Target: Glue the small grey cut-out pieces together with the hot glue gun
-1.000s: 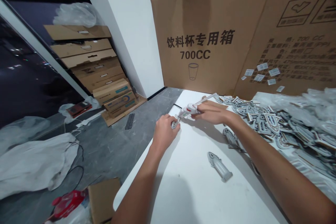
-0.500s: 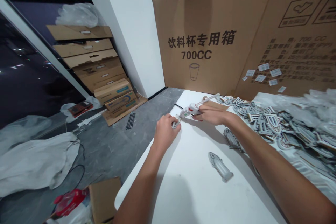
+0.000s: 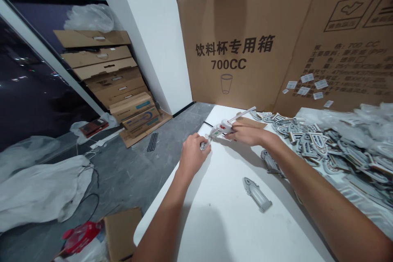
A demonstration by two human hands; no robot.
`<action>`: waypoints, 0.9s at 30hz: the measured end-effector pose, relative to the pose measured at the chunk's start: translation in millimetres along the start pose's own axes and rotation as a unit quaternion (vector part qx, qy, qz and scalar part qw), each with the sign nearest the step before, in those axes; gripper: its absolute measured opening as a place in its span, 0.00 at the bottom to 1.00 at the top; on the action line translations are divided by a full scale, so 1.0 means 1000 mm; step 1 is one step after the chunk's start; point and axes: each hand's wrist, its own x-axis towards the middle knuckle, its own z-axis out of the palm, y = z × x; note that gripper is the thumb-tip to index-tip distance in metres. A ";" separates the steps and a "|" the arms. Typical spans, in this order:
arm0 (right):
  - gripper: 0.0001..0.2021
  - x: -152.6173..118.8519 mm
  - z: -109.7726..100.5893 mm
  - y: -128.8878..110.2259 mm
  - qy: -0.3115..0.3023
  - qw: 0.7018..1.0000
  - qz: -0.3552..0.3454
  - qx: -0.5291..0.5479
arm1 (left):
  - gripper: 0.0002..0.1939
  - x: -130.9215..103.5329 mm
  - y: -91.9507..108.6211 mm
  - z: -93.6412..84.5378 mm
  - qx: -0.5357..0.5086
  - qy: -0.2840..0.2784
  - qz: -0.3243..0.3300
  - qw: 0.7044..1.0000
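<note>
Pinched in my left hand (image 3: 194, 151) is a small grey-and-white piece (image 3: 204, 145), mostly hidden behind the fingers. My right hand (image 3: 245, 134) is wrapped round a white glue gun (image 3: 221, 128) with a glue stick (image 3: 244, 114) sticking out of its back end. The gun's nozzle points down and left, close against the piece at my left fingertips; whether it touches I cannot tell. A grey arch-shaped piece (image 3: 257, 195) lies flat on the white table (image 3: 227, 172). Another such piece (image 3: 270, 163) lies partly behind my right forearm.
A heap of similar grey pieces (image 3: 316, 143) and clear plastic bags (image 3: 374, 118) covers the table's right side. A large cardboard box (image 3: 239, 20) stands at the back. On the floor at left are stacked cartons (image 3: 113, 77) and an open box (image 3: 123, 233) with a red-labelled bottle (image 3: 81, 237).
The glue gun's rear and stick have tipped up very slightly. Both hands stay nearly in place; the view has shifted a little.
</note>
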 end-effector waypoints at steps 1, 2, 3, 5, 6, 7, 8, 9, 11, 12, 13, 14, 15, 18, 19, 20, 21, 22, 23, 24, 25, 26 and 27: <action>0.14 0.001 0.000 0.001 -0.005 1.000 0.007 0.005 | 0.05 0.000 0.000 0.000 -0.001 0.002 -0.003 1.000; 0.14 0.001 0.001 0.002 -0.012 1.000 0.012 0.012 | 0.05 0.000 0.001 0.000 -0.001 0.004 -0.006 1.000; 0.15 0.002 0.001 0.003 -0.019 1.000 0.014 0.019 | 0.04 0.000 0.001 0.000 -0.002 0.005 -0.009 1.000; 0.15 0.003 0.002 0.004 -0.028 0.999 0.016 0.029 | 0.05 0.001 0.002 0.000 -0.002 0.008 -0.015 1.000; 0.16 0.003 0.002 0.005 -0.031 0.999 0.018 0.032 | 0.05 0.001 0.002 0.000 -0.002 0.008 -0.018 1.000; 0.16 0.003 0.002 0.005 -0.033 0.999 0.021 0.036 | 0.05 0.001 0.003 0.000 -0.002 0.007 -0.020 1.000; 0.16 0.003 0.002 0.005 -0.034 0.998 0.024 0.039 | 0.05 0.001 0.003 0.000 -0.002 0.006 -0.022 1.000; 0.15 0.002 0.001 0.005 -0.034 0.998 0.026 0.039 | 0.05 0.001 0.003 0.000 -0.002 0.006 -0.023 1.000; 0.15 0.001 -0.001 0.005 -0.032 0.999 0.022 0.030 | 0.05 0.001 0.003 0.000 -0.004 0.007 -0.027 1.000; 0.15 0.000 -0.002 0.004 -0.031 0.999 0.018 0.024 | 0.05 0.001 0.003 0.000 -0.005 0.008 -0.029 1.000; 0.15 -0.001 -0.003 0.004 -0.032 0.999 0.014 0.019 | 0.05 0.000 0.004 -0.001 -0.005 0.008 -0.031 0.999; 0.16 -0.002 -0.004 0.003 -0.033 0.999 0.014 0.017 | 0.05 0.000 0.003 -0.001 -0.005 0.006 -0.031 0.999; 0.16 -0.002 -0.004 0.002 -0.037 0.999 0.017 0.015 | 0.05 0.000 0.003 -0.001 -0.005 0.003 -0.030 1.000; 0.15 -0.005 -0.006 -0.006 -0.034 0.998 0.047 0.001 | 0.05 0.001 0.002 -0.001 0.001 -0.003 -0.018 1.000; 0.14 -0.006 -0.006 -0.011 -0.025 0.998 0.057 -0.006 | 0.05 0.001 0.002 0.000 0.006 -0.004 -0.013 1.000; 0.12 -0.007 -0.005 -0.016 -0.013 0.998 0.067 -0.011 | 0.05 0.001 0.001 0.000 0.010 -0.005 -0.007 1.000; 0.11 -0.009 -0.005 -0.022 -0.002 0.997 0.079 -0.014 | 0.05 0.001 0.001 0.000 0.014 -0.007 -0.002 1.000; 0.11 -0.010 -0.005 -0.028 0.006 0.996 0.092 -0.014 | 0.05 0.001 0.001 0.001 0.016 -0.009 0.000 1.000; 0.12 -0.012 -0.004 -0.035 0.010 0.994 0.107 -0.015 | 0.05 0.001 0.002 0.001 0.017 -0.010 0.000 1.000; 0.14 -0.013 -0.003 -0.042 0.011 0.992 0.122 -0.017 | 0.05 0.001 0.002 0.002 0.015 -0.010 -0.003 1.000; 0.15 -0.014 -0.003 -0.048 0.013 0.991 0.135 -0.021 | 0.05 0.001 0.003 0.002 0.011 -0.007 -0.008 1.000; 0.16 -0.016 -0.002 -0.053 0.016 0.989 0.145 -0.026 | 0.05 0.001 0.003 0.002 0.007 -0.004 -0.012 1.000; 0.17 -0.016 -0.001 -0.058 0.020 0.988 0.153 -0.031 | 0.05 0.001 0.004 0.002 0.003 0.000 -0.014 1.000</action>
